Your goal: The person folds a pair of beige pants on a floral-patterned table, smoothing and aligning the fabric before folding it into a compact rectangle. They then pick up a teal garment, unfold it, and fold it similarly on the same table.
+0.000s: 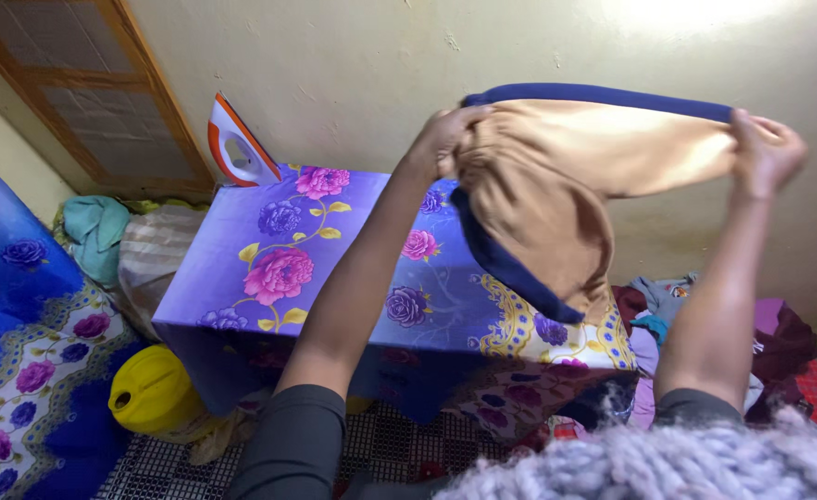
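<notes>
Nearest, at 6 o'clock, grey fuzzy fabric [667, 463] fills the lower edge. Above it both arms rise. The left hand [445, 139] is clenched on one end of a tan garment with navy trim [566, 176], its fingers grasping bunched cloth; the right hand [765, 153] grips the other end at 2 o'clock. The garment hangs stretched in the air above the table [269, 268], covered with a purple floral cloth. A yellow jerrycan [149, 389] sits at 8 o'clock. Farther, at 11 o'clock, an orange-and-white iron [235, 146] stands upright against the wall.
</notes>
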